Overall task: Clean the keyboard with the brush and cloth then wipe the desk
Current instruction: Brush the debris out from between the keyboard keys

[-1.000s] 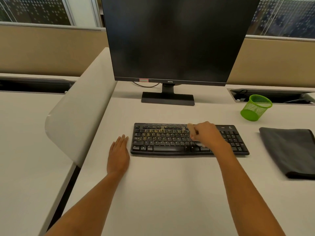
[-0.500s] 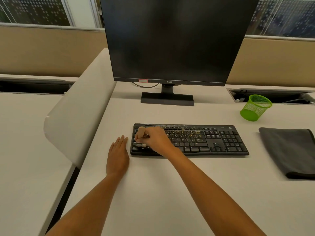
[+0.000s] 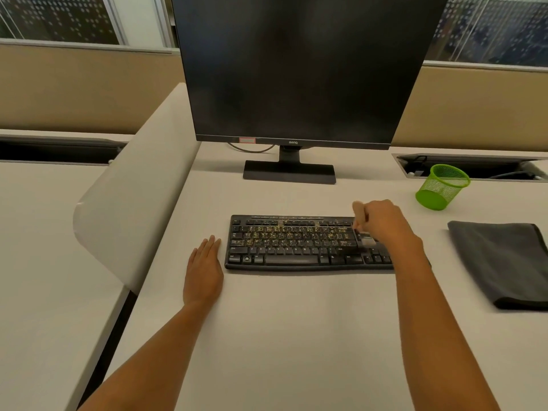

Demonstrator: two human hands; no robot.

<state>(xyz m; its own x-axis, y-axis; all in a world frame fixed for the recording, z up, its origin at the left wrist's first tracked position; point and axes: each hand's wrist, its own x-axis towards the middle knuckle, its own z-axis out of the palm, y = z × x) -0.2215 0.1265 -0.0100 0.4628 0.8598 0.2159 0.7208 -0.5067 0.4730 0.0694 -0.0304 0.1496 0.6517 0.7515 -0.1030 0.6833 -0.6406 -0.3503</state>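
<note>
**Q:** What did the frame show at centre right?

**A:** My right hand (image 3: 382, 223) was closed around the brush (image 3: 362, 225), its pale handle rising above my fist and its bristle end down on the keys at the right part of the keyboard (image 3: 296, 244). The keyboard lay at mid-frame on the counter (image 3: 296, 321), just below the monitor (image 3: 296, 69).

**Q:** And the other hand?

**A:** My left hand (image 3: 204, 271) lay open and flat, palm down on the counter, just beside the keyboard's left edge; whether it touched the casing I could not tell.

**Q:** Where was the cloth?

**A:** The dark cloth (image 3: 504, 262) sat folded at the right edge of the frame, well apart from my hands, below the green mesh cup (image 3: 441, 188).

**Q:** How was the brushing step best done?

**A:** In my judgement, with the bristles kept angled into the gaps between key rows and drawn along each row in one direction, pressure light enough not to press keys. The yellowish specks across the middle rows suggested that region needed further passes. The flat left hand was well placed to steady the keyboard against sliding.
</note>
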